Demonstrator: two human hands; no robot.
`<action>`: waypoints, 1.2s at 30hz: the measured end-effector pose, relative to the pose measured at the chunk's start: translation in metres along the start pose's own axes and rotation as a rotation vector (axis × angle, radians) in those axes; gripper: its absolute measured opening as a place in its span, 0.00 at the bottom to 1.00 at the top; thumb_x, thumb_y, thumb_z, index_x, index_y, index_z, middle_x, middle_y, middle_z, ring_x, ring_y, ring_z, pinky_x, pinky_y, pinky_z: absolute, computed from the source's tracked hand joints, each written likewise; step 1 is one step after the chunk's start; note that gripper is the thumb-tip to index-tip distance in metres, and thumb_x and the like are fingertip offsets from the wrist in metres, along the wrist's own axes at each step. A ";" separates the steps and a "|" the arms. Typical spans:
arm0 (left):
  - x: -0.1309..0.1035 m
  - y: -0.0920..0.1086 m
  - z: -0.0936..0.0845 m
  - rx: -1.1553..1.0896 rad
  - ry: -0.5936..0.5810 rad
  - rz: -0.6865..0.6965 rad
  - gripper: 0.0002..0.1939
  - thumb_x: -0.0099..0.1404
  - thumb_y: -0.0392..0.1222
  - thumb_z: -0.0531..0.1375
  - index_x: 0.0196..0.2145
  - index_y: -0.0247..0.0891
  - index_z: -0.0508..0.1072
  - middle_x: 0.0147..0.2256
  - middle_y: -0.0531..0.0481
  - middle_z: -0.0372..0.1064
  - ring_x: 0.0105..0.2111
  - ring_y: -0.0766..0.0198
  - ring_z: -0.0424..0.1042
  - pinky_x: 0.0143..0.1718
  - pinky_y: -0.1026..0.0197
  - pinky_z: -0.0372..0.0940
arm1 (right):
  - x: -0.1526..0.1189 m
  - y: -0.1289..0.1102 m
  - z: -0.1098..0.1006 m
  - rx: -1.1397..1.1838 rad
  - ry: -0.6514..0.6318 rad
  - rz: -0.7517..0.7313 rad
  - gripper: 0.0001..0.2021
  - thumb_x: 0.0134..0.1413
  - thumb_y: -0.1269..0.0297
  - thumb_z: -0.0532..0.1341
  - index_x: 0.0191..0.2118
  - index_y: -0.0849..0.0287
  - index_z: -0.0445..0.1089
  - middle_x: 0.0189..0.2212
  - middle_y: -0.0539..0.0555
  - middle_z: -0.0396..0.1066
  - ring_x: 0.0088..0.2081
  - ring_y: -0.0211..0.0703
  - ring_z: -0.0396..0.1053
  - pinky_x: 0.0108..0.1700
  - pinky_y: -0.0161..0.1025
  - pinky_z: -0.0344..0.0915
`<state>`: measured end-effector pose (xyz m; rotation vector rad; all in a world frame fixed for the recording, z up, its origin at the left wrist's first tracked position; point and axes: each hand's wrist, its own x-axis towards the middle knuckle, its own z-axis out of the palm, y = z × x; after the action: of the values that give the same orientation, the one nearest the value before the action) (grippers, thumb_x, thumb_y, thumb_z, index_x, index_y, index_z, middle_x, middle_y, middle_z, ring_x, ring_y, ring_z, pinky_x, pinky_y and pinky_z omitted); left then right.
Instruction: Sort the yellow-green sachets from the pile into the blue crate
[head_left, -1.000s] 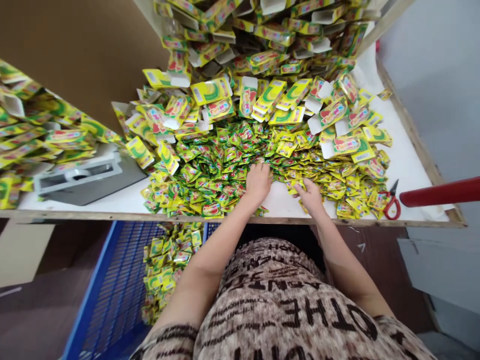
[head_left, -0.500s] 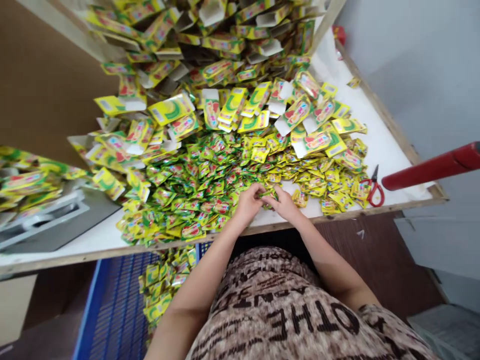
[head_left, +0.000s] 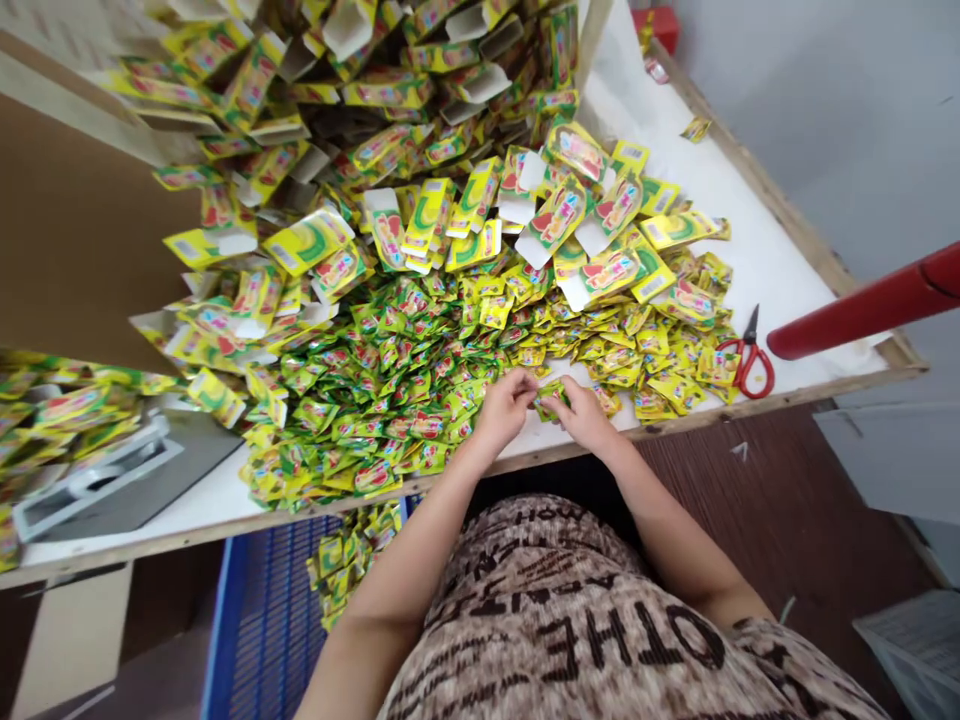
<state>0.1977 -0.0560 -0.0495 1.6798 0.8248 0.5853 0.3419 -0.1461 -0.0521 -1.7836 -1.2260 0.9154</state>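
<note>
- I see the right hand (head_left: 589,412) pinching a small green-and-yellow packet (head_left: 553,400) between thumb and fingers; whether a second one lies beneath it, I can't tell.
- The left hand (head_left: 502,410) is curled, its fingertips drawn together beside the packet's left edge; from here I can't tell whether it grips anything.
- I'd use a light pinch near the packet's edges, since the thin wrapping would probably crease or slip under a hard squeeze.
- I'd work low over the bare patch of table (head_left: 534,438), where a dropped packet should be easy to spot, and mind the front edge close by.
- The packet sits between the two hands, nearer me than the green pile (head_left: 405,350); the yellow pile (head_left: 622,345) spreads out to the right.
- Boxes (head_left: 386,230) lie beyond both piles, and scissors (head_left: 750,365) rest well apart on the right, so I'd avoid swinging that way.
</note>
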 end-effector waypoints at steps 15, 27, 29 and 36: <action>0.124 0.078 0.037 0.867 -0.004 0.612 0.21 0.65 0.31 0.54 0.55 0.33 0.67 0.48 0.37 0.67 0.51 0.50 0.62 0.52 0.47 0.60 | -0.017 0.028 -0.005 0.197 0.204 -0.002 0.12 0.55 0.52 0.61 0.34 0.56 0.66 0.25 0.49 0.67 0.26 0.40 0.66 0.27 0.36 0.63; -0.052 -0.025 -0.070 0.651 0.536 0.199 0.21 0.65 0.33 0.53 0.55 0.39 0.69 0.56 0.38 0.61 0.58 0.53 0.61 0.57 0.48 0.60 | 0.006 0.003 0.012 0.136 0.178 0.026 0.12 0.52 0.53 0.63 0.34 0.57 0.68 0.24 0.48 0.69 0.20 0.39 0.67 0.22 0.35 0.63; -0.059 -0.024 -0.062 0.523 0.685 0.069 0.16 0.67 0.37 0.54 0.51 0.38 0.71 0.48 0.39 0.68 0.51 0.55 0.68 0.52 0.52 0.64 | 0.011 -0.005 0.022 0.083 0.116 0.024 0.12 0.52 0.53 0.62 0.37 0.57 0.69 0.25 0.49 0.71 0.21 0.41 0.68 0.22 0.36 0.64; -0.048 -0.018 -0.043 -0.031 0.500 -0.214 0.32 0.50 0.40 0.71 0.51 0.37 0.67 0.34 0.50 0.73 0.30 0.65 0.71 0.33 0.63 0.67 | 0.004 -0.003 0.042 0.094 -0.016 0.101 0.14 0.52 0.50 0.62 0.32 0.55 0.65 0.22 0.47 0.68 0.19 0.43 0.70 0.19 0.36 0.62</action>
<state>0.1314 -0.0647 -0.0544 1.4076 1.3260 0.8779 0.3052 -0.1333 -0.0691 -1.7799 -1.0929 1.0302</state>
